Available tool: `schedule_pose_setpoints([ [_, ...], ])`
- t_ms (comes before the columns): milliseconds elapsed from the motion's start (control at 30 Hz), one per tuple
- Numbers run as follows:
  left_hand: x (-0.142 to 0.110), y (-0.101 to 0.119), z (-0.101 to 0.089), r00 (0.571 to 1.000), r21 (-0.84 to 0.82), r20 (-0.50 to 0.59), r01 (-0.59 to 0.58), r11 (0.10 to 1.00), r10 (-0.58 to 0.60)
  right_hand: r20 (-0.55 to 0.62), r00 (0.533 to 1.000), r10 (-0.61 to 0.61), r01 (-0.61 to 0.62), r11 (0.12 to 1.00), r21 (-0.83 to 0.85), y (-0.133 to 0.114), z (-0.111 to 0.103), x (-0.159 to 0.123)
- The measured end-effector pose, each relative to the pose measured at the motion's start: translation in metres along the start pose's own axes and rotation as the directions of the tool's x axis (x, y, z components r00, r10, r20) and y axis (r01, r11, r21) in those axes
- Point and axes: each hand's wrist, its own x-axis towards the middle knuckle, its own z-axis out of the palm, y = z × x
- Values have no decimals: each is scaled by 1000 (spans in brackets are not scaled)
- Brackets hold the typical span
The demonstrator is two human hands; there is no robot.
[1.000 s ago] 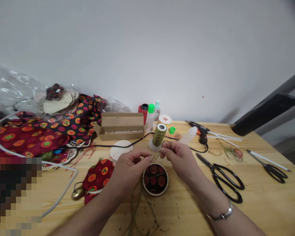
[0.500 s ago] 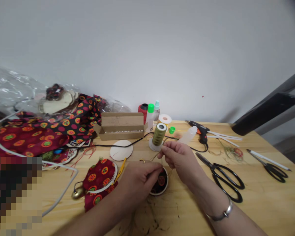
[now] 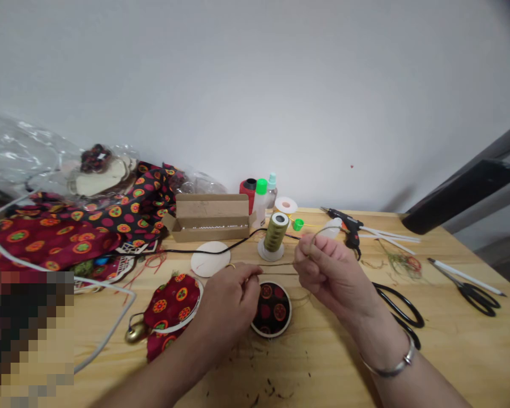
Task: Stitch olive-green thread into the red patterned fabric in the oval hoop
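Note:
Olive thread (image 3: 276,273) runs in strands between my two hands, above the wooden table. My left hand (image 3: 233,294) pinches one end of it, a ring on one finger. Fingers closed, my right hand (image 3: 329,272) grips the other end, and a small loop of thread stands up over it. Just below the strands lies a round disc covered in black patterned fabric (image 3: 272,309) with a pale rim. Behind the hands stands a spool of olive thread (image 3: 276,232). To the left of my left hand is a maroon patterned fabric piece (image 3: 174,303) with a white rim.
Large black scissors (image 3: 399,306) lie partly behind my right wrist. A glue gun (image 3: 344,226), white sticks, a pen (image 3: 467,276) and smaller scissors (image 3: 476,297) are on the right. An open cardboard box (image 3: 212,224), bottles and heaped patterned fabric (image 3: 68,232) stand left and back.
My hands have drawn apart, the right one moving to the right and the left one slightly left. The thread between them is now stretched sideways, and the black disc shows more fully.

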Motion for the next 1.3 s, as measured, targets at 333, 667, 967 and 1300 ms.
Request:
schedule_pose_setpoints([
  [333,12,-2,-9,901,-667,-363,-72,742,-239,50,986,158,-151,980,-127,8,1,-2],
  [667,0,8,7,950,-840,284,311,444,-129,-92,991,96,-122,929,-348,26,5,9],
  [967,4,8,7,917,-784,372,394,479,-145,-129,989,72,-124,880,-458,33,5,11],
  [1300,3,8,5,911,-704,369,405,583,-187,-152,987,44,-112,872,-476,33,3,12],
])
